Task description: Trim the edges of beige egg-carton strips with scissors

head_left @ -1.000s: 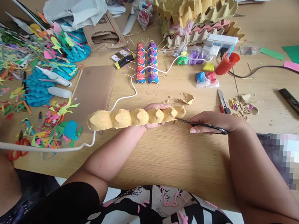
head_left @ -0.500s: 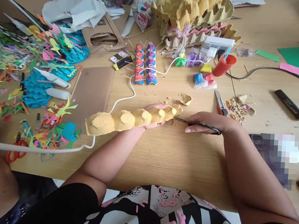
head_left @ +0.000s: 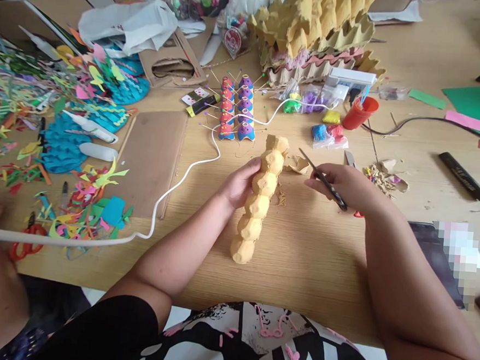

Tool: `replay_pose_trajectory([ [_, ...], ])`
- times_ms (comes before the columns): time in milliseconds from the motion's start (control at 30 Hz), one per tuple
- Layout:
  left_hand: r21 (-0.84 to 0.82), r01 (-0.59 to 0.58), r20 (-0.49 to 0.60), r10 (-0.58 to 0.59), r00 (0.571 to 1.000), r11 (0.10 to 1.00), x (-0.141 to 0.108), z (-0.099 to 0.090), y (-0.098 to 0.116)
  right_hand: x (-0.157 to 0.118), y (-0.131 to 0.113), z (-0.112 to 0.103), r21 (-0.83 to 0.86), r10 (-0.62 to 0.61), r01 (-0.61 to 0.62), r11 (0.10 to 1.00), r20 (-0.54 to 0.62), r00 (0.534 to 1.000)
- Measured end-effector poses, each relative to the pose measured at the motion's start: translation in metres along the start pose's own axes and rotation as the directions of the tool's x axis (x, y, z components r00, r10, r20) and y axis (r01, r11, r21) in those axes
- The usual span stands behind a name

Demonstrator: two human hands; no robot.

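Grips the bumpy yellow egg-carton strip (head_left: 258, 206) in the left hand (head_left: 238, 185), clasps dark scissors (head_left: 327, 185) in the right hand (head_left: 348, 186), near a torn scrap (head_left: 299, 165) on the tabletop (head_left: 299, 266).

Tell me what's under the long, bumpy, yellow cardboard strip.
The left hand reaches partly under the strip; its portion beneath is covered. Light brown wooden tabletop shows around them, but whatever lies directly below the strip is hidden.

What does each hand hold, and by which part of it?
The left hand holds the yellow egg-carton strip by its left side, nearer the far end; the right hand holds the scissors by the handles.
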State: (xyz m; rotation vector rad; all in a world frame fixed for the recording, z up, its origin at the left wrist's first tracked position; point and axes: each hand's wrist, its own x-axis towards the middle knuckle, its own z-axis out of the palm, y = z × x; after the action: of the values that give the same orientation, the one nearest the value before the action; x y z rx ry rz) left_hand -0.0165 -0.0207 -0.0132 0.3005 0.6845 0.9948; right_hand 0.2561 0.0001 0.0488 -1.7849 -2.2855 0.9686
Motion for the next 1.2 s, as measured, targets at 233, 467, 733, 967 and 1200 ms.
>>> replay_pose_trajectory([
  [233, -0.013, 0.005, 0.005, -0.005, 1.0, 1.0, 0.002, -0.002, -0.004, -0.002, -0.029, 0.025, -0.388, 0.064, -0.092, 0.917, -0.086, 0.994],
  [467, 0.117, -0.003, -0.031, 0.007, 0.999, 0.993, -0.002, 0.003, -0.005, -0.013, -0.04, 0.03, -0.495, 0.092, -0.076, 0.865, 0.008, 0.996],
  [733, 0.176, -0.056, 0.061, 0.045, 0.997, 0.983, -0.004, 0.007, -0.01, -0.002, -0.035, 0.036, 0.364, -0.057, 0.152, 0.919, -0.26, 0.964],
  [967, 0.213, -0.017, 0.061, 0.004, 0.998, 0.977, -0.005, 0.004, -0.012, 0.027, -0.026, 0.072, 0.878, 0.02, 0.15, 0.455, -0.178, 0.984],
  [1200, 0.195, -0.009, 0.092, -0.009, 0.996, 0.981, -0.007, 0.008, -0.011, 0.031, -0.023, 0.075, 0.952, -0.042, 0.161, 0.259, -0.156, 0.987],
])
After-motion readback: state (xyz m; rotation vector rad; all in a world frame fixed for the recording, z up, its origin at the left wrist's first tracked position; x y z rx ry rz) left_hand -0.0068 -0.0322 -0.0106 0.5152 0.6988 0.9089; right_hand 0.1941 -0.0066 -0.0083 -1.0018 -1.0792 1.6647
